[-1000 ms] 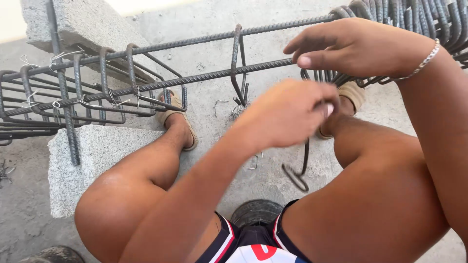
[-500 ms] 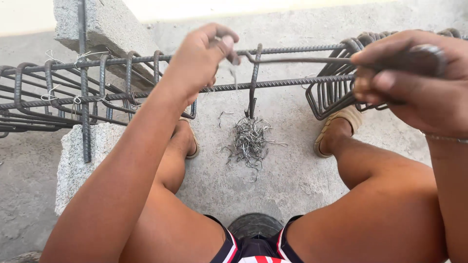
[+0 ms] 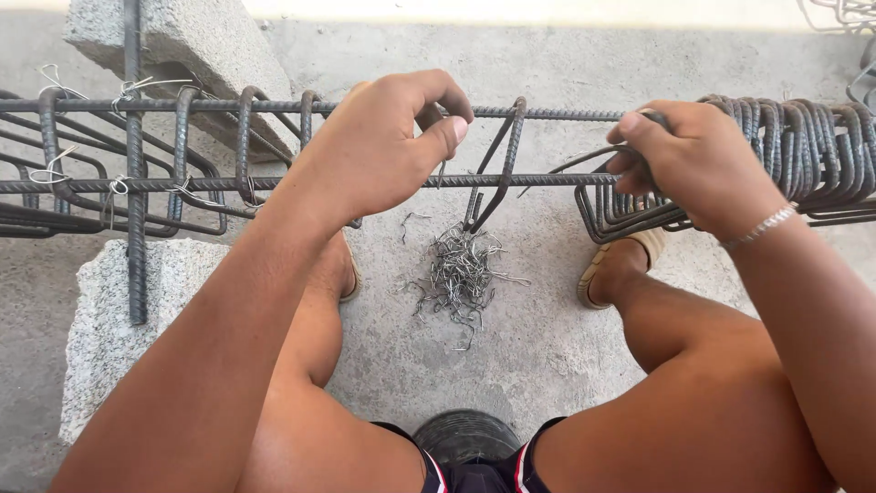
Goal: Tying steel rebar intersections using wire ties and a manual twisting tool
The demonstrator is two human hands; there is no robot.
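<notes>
A rebar cage lies across the view, its two long bars (image 3: 547,180) running left to right over my knees. My left hand (image 3: 383,151) is closed around the bars near the middle, thumb and fingers pinched at a tie point. Just right of it one steel stirrup (image 3: 497,169) hangs tilted on the bars. My right hand (image 3: 698,164) grips the leftmost stirrup of a tight bundle of stirrups (image 3: 803,155) bunched on the bars at the right. A pile of short tie wires (image 3: 461,274) lies on the concrete floor between my feet.
Stirrups tied with thin wire (image 3: 119,187) stand spaced along the cage's left part. The cage rests on a grey concrete block (image 3: 105,319) at the left; another block (image 3: 196,46) lies behind. My sandalled foot (image 3: 616,265) is under the bundle.
My left hand moved right along the bars to beside the tilted stirrup. My right hand shifted left and down onto the bundle's first stirrup. The camera view tipped slightly lower.
</notes>
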